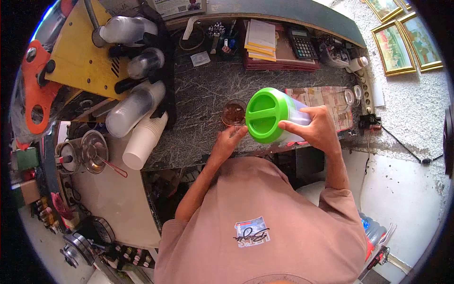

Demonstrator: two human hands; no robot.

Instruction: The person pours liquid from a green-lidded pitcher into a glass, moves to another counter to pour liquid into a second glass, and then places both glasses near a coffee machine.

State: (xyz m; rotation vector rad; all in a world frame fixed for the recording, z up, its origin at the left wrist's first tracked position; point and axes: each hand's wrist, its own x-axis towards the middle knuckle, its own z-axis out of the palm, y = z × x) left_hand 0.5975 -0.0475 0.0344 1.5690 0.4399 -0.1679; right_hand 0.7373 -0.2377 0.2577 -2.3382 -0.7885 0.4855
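Note:
My right hand is wrapped round a clear pitcher with a bright green lid. The pitcher is tilted, its lid end facing left beside a glass cup. Brown liquid shows inside the cup, which is on the scratched dark table. With fingertips closed at the near side of the cup, my left hand grips it low down. The pitcher's lid overlaps the cup's right edge in this view, and its spout is hidden.
Stacked plastic cups and paper cups stick out from a yellow machine at left. Folders with papers and a calculator lie at the back. A patterned mat with upturned glasses is at right. Metal strainers sit lower left.

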